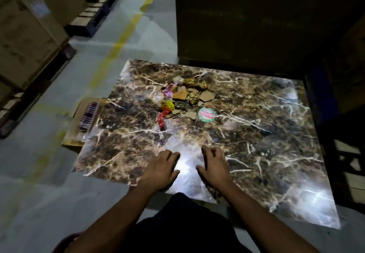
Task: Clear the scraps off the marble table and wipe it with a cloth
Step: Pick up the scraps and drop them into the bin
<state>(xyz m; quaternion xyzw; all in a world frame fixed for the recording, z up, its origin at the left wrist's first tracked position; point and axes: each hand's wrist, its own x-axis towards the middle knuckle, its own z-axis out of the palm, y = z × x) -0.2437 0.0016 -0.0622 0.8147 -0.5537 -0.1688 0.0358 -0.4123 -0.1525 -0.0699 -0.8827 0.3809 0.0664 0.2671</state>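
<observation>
A glossy dark brown marble table (256,134) with white veins fills the middle of the view. Near its far middle lies a heap of scraps (185,96): torn cardboard bits, crumpled gold foil, a pink wrapper, a yellow wrapper. A red wrapper (162,119) and a round green and white lid (206,115) lie at the heap's near edge. My left hand (162,168) and my right hand (214,164) rest over the near edge of the table, side by side, fingers loosely apart, holding nothing. No cloth is visible.
A cardboard box (85,118) with a clear striped piece on it sits on the floor against the table's left edge. Stacked cartons on pallets (29,35) stand at the left. A large dark carton (246,19) rises behind the table. Yellow floor lines (122,39) run diagonally.
</observation>
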